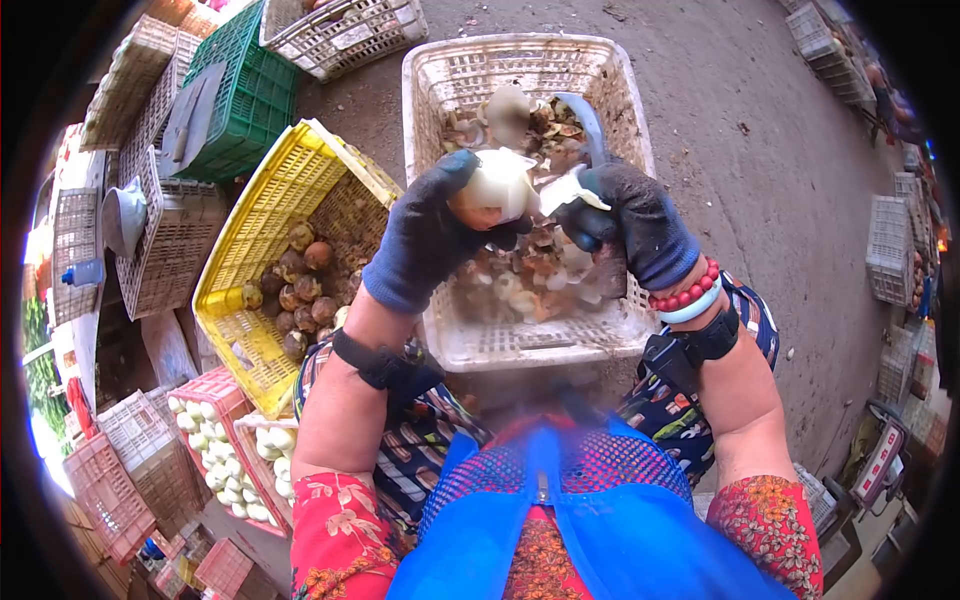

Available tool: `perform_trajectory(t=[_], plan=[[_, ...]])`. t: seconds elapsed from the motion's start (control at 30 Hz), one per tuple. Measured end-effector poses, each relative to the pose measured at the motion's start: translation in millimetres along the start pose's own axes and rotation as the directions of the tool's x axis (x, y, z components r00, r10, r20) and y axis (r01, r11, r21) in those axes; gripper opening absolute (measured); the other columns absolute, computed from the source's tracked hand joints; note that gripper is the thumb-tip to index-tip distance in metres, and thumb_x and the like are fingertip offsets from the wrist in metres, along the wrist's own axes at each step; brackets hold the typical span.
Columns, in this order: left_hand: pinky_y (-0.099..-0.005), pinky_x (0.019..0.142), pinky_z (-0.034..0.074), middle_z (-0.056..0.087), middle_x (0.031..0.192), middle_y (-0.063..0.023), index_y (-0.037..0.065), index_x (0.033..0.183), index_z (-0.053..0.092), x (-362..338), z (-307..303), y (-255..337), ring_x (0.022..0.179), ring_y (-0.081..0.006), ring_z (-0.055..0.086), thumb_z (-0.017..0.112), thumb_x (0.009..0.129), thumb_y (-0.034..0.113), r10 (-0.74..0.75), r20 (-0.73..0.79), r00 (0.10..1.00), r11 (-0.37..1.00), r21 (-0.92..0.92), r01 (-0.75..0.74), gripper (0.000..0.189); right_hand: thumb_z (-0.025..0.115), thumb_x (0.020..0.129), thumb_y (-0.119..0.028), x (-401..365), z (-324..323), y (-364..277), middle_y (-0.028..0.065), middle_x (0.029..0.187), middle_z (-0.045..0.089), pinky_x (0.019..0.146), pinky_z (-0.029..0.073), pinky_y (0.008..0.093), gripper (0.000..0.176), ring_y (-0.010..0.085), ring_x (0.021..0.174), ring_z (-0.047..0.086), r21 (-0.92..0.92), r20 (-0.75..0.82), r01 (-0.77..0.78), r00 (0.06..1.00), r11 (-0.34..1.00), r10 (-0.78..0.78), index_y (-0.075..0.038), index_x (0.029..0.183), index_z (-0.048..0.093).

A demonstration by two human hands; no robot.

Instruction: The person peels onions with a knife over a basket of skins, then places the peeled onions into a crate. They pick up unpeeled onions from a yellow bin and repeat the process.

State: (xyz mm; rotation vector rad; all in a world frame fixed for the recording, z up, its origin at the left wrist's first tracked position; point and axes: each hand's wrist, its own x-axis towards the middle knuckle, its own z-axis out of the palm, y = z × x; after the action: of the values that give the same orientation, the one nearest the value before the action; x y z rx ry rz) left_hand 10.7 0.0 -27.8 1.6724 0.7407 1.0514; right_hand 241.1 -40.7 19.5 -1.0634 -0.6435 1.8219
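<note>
A round vegetable (490, 190), white where peeled and brown underneath, is gripped in my left hand (435, 230), which wears a dark glove. My right hand (640, 215), gloved too, is wrapped round a knife with a curved grey blade (588, 120). The blade points away from me and the brown handle (608, 268) sticks out below the fist. A strip of white peel (572, 190) lies at the right fingers, beside the vegetable. Both hands are over a white plastic crate (540, 355) that holds brown and pale peelings (520, 285).
To the left, a tilted yellow crate (225, 240) holds several round brown vegetables (305, 290). Red crates (215, 385) with white peeled ones (215, 450) stand nearer me. A green crate (255, 90) and stacked pale crates (165, 230) are beyond. Bare ground (740, 180) extends rightward.
</note>
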Motion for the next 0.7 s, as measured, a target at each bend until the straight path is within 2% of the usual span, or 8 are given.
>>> perform_trajectory(t=[0.13, 0.2, 0.23, 0.27, 0.33, 0.37, 0.43, 0.7], plan=[[-0.0366, 0.092, 0.053, 0.068, 0.109, -0.0122, 0.005, 0.122, 0.052, 2.6, -13.0, -13.0, 0.104, -0.0236, 0.065, 0.084, 0.075, 0.019, -0.068, 0.06, 0.996, 0.996, -0.053, 0.072, 0.058, 0.062, 0.09, -0.023, 4.6, -10.2, -8.6, 0.0039, 0.072, 0.059, 0.053, 0.042, 0.0251, 0.023, 0.0105, 0.056, 0.047, 0.085, -0.201, -0.069, 0.976, 0.994, 0.085, -0.002, 0.098, 0.064], [-0.0376, 0.093, 0.052, 0.067, 0.112, -0.0127, 0.005, 0.122, 0.051, 10.3, -15.7, 7.2, 0.104, -0.0231, 0.065, 0.083, 0.076, 0.021, -0.262, 0.182, 0.948, 0.744, -0.588, 0.319, 0.058, 0.063, 0.09, -0.024, 8.4, -17.1, -0.2, 0.0036, 0.076, 0.061, 0.054, 0.042, 0.0239, 0.027, 0.0089, 0.058, 0.049, -0.505, -0.222, -0.037, 0.971, 0.862, -0.089, -0.002, 0.108, 0.064], [-0.038, 0.093, 0.052, 0.066, 0.113, -0.0129, 0.004, 0.122, 0.051, 11.3, -14.2, 8.9, 0.104, -0.023, 0.064, 0.08, 0.078, 0.023, -0.251, 0.168, 0.953, 0.75, -0.588, 0.302, 0.056, 0.064, 0.09, -0.024, 8.7, -14.9, -0.2, 0.0035, 0.078, 0.062, 0.054, 0.043, 0.0234, 0.03, 0.0081, 0.059, 0.05, -0.743, -0.193, -0.03, 0.966, 0.669, -0.171, -0.003, 0.112, 0.064], [-0.0384, 0.093, 0.051, 0.065, 0.114, -0.0132, 0.004, 0.122, 0.051, 12.4, -12.8, 10.5, 0.105, -0.0228, 0.064, 0.078, 0.08, 0.025, -0.24, 0.154, 0.959, 0.757, -0.589, 0.284, 0.054, 0.069, 0.088, -0.032, 6.0, -10.8, -5.1, 0.0058, 0.092, 0.068, 0.06, 0.048, 0.0251, 0.044, 0.013, 0.071, 0.062, -0.612, -0.217, -0.129, 0.976, 0.78, -0.009, -0.004, 0.121, 0.062], [-0.0384, 0.091, 0.052, 0.063, 0.116, -0.0135, 0.004, 0.123, 0.05, 10.2, -4.7, 2.2, 0.105, -0.0229, 0.063, 0.07, 0.087, 0.03, 0.113, 0.001, 0.994, 0.973, 0.2, -0.11, 0.048, 0.068, 0.088, -0.034, 2.0, 2.2, -18.0, 0.0061, 0.094, 0.068, 0.062, 0.048, 0.0246, 0.045, 0.0136, 0.073, 0.063, -0.503, -0.184, -0.165, 0.979, 0.848, 0.082, -0.004, 0.122, 0.062], [-0.0376, 0.089, 0.053, 0.062, 0.115, -0.0134, 0.004, 0.124, 0.05, 9.3, -4.5, 0.5, 0.104, -0.0234, 0.063, 0.067, 0.088, 0.03, -0.128, 0.01, 0.992, 0.988, -0.09, 0.129, 0.047, 0.068, 0.089, -0.035, 1.2, 7.6, -19.4, 0.0062, 0.095, 0.068, 0.063, 0.048, 0.0243, 0.046, 0.0139, 0.074, 0.063, -0.446, -0.162, -0.184, 0.979, 0.876, 0.123, -0.004, 0.122, 0.061], [-0.0361, 0.085, 0.054, 0.06, 0.114, -0.0132, 0.005, 0.125, 0.049, 18.8, 0.3, 25.7, 0.103, -0.0243, 0.063, 0.061, 0.09, 0.031, -0.521, 0.225, 0.823, 0.613, -0.573, 0.544, 0.045, 0.067, 0.089, -0.039, -1.7, 15.3, -15.1, 0.0042, 0.087, 0.063, 0.059, 0.045, 0.0251, 0.047, 0.0119, 0.068, 0.057, -0.44, -0.071, -0.047, 0.997, 0.897, 0.017, -0.003, 0.119, 0.061], [-0.0355, 0.072, 0.056, 0.055, 0.111, -0.0143, 0.002, 0.125, 0.043, 15.8, 12.5, 36.9, 0.093, -0.0204, 0.06, 0.063, 0.085, 0.03, -0.518, 0.15, 0.842, 0.799, -0.267, 0.539, 0.053, 0.062, 0.084, -0.022, -10.4, 22.4, -18.4, 0.0061, 0.074, 0.059, 0.053, 0.045, 0.027, 0.033, 0.0123, 0.058, 0.054, -0.486, 0.066, -0.03, 0.995, 0.873, 0.071, 0.001, 0.107, 0.06]])
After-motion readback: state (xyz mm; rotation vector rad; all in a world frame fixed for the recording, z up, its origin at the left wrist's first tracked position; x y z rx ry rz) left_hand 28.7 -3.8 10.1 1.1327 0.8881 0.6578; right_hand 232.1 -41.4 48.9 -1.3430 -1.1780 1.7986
